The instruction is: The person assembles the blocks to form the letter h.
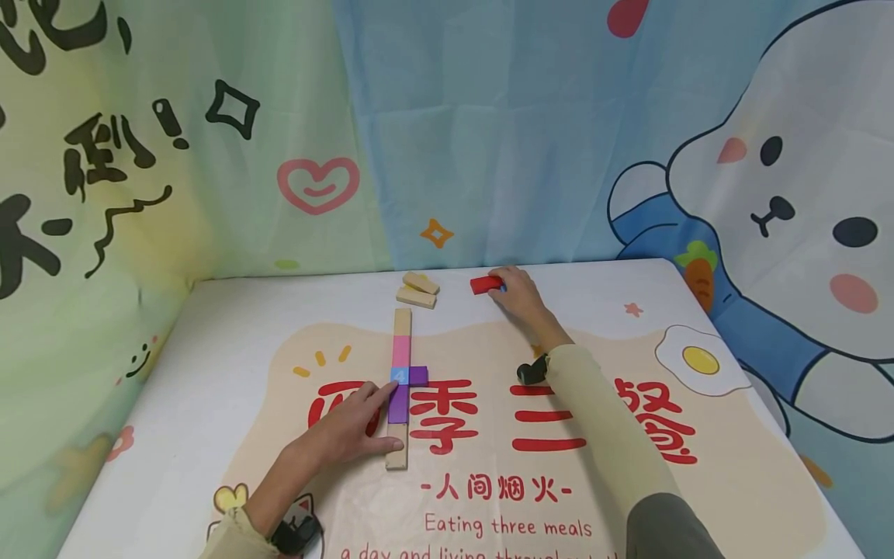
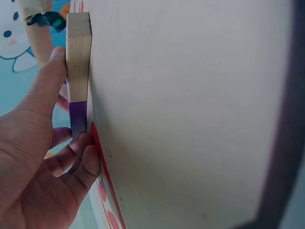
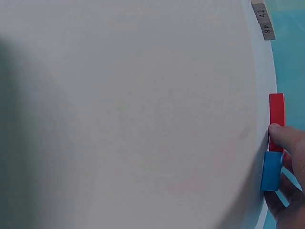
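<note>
A straight row of blocks lies on the table, with a pink block, a light blue block marked 4, a purple block and plain wooden blocks at both ends. Another purple block juts out to the right. My left hand rests along the row's left side; its thumb touches the near wooden block, its fingers the purple. At the table's back, my right hand pinches a red block. A blue block sits against it, by the lower fingers.
Two loose wooden blocks lie at the back, beyond the row, one leaning on the other. Printed cloth covers the table, and a curtain hangs behind its back edge.
</note>
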`<state>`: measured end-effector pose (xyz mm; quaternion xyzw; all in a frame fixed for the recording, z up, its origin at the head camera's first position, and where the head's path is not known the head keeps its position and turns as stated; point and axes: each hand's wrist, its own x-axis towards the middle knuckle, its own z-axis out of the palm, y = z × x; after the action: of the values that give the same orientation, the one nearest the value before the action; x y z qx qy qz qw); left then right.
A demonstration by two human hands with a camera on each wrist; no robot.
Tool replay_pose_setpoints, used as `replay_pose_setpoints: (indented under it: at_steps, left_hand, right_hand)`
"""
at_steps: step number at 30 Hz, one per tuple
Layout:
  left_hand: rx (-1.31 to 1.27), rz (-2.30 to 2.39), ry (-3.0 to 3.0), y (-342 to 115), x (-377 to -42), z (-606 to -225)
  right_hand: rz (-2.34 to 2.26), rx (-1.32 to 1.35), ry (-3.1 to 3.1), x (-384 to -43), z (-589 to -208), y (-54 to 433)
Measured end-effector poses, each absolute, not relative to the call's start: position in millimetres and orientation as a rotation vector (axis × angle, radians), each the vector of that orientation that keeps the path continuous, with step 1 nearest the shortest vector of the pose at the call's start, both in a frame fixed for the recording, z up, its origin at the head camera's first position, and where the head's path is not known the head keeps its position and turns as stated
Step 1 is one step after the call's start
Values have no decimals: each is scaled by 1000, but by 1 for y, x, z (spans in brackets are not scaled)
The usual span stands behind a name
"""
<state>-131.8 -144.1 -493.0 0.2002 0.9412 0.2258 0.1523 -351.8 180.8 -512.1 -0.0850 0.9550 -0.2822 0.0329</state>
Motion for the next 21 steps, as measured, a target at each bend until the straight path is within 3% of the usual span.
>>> replay_pose_setpoints:
  at_steps: [14,21]
  left_hand:
    - [561,665,2691,-144,-132,-493]
    - [581,636,2712,-143,-132,-492]
  right_hand:
    - [-922,-220,2907,-349,-509,177]
    - [-1010,-363,2887,-335,-499,163]
